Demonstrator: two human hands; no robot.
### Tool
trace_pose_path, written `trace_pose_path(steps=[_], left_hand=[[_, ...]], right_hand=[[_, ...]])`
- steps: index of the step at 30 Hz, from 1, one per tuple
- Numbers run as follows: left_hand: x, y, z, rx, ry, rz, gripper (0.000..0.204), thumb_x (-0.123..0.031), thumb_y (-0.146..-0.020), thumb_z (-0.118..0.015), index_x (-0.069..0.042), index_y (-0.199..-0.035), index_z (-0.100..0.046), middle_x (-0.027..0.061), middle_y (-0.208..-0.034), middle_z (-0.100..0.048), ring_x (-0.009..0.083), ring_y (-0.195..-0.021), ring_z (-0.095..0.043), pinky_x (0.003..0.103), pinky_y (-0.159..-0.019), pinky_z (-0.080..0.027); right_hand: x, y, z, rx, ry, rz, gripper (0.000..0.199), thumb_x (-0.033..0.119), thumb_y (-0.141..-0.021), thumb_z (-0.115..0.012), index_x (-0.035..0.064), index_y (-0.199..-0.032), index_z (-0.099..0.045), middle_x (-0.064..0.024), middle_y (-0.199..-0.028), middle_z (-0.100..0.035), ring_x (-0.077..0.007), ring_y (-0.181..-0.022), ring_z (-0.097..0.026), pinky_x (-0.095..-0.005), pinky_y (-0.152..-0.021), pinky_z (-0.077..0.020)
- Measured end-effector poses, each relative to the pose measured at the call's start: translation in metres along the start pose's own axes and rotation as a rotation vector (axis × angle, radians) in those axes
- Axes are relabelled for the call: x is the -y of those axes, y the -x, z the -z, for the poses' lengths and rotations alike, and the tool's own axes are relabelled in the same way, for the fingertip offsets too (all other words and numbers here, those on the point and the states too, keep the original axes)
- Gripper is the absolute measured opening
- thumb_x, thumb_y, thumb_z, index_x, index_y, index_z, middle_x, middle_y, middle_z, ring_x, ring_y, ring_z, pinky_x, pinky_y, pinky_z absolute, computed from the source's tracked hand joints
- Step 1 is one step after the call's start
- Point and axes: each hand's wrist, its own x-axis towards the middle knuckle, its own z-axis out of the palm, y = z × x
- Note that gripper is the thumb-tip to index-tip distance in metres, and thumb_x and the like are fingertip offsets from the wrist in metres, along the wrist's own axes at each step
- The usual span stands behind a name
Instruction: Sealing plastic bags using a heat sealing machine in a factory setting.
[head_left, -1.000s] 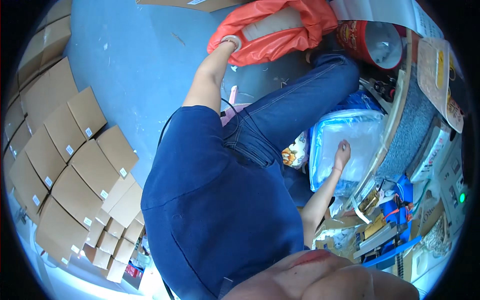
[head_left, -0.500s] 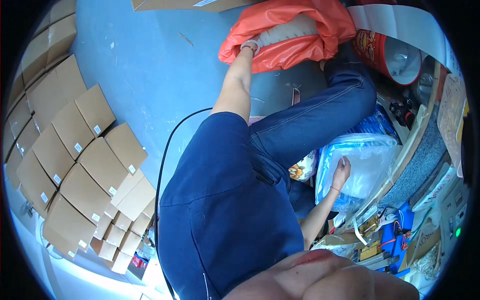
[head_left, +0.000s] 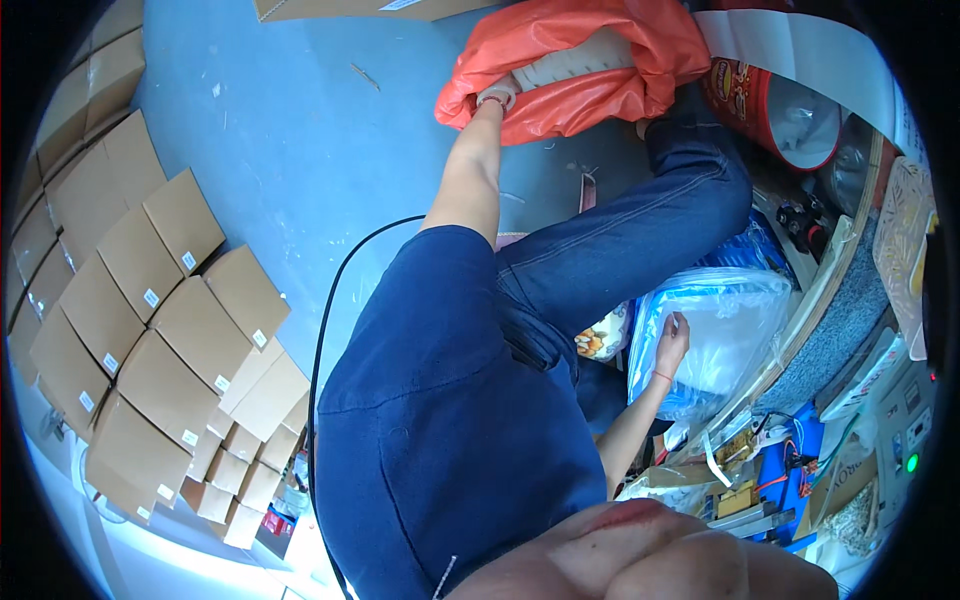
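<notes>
My left hand (head_left: 492,104) reaches into the mouth of a large orange-red plastic bag (head_left: 575,120) at the top of the view. A pale bangle circles its wrist; the fingers are hidden inside. Within the bag's opening shows a whitish, ribbed or perforated surface (head_left: 575,66) that I cannot name. To the right of my body, my right hand (head_left: 673,343) hovers over or rests on a stack of clear plastic bags with blue edges (head_left: 728,320). Its fingers are bent and drawn together, and what they hold, if anything, is too small to make out.
Cardboard boxes (head_left: 140,350) are stacked on the left. A black cable (head_left: 330,300) loops beside me. On the right stand a red tub (head_left: 770,110) and a cluttered workbench (head_left: 770,400). A floral item (head_left: 603,336) sits by my leg.
My right hand has shifted slightly left, its fingers still drawn together over the plastic bags. My left hand stays inside the orange-red bag. The whole view has moved a little.
</notes>
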Motion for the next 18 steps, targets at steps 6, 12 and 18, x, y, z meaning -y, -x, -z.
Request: trace_pose_path(steps=[6,12,18], left_hand=[[-0.004,0.001,-0.001,0.009,0.011,-0.005,0.1,-0.07,-0.073,-0.068,-0.016,-0.15,-0.034,0.0094,-0.153,-0.034,0.0243,-0.143,-0.027,0.034,-0.115,-0.025],[-0.004,0.007,0.008,0.012,0.028,-0.011,0.105,-0.071,-0.07,-0.07,-0.015,-0.151,-0.031,0.0096,-0.154,-0.032,0.0251,-0.144,-0.025,0.035,-0.116,-0.024],[-0.004,0.018,0.016,0.033,0.074,0.031,0.111,-0.072,-0.067,-0.073,-0.015,-0.152,-0.029,0.0097,-0.155,-0.029,0.0258,-0.144,-0.023,0.035,-0.117,-0.023]], right_hand=[[0.003,0.004,-0.001,0.005,-0.025,-0.009,0.029,0.02,-0.096,-0.058,0.0008,-0.117,-0.064,-0.0201,-0.112,-0.065,-0.0309,-0.091,-0.066,-0.0379,-0.081,-0.0522],[0.0,0.004,-0.006,0.036,-0.041,0.006,0.03,0.021,-0.096,-0.058,-0.0003,-0.116,-0.063,-0.0209,-0.111,-0.066,-0.0321,-0.093,-0.066,-0.0383,-0.083,-0.0518],[-0.004,0.003,-0.009,0.066,-0.043,-0.055,0.03,0.021,-0.096,-0.058,0.0002,-0.117,-0.063,-0.0202,-0.111,-0.066,-0.0313,-0.094,-0.067,-0.0383,-0.083,-0.0518]])
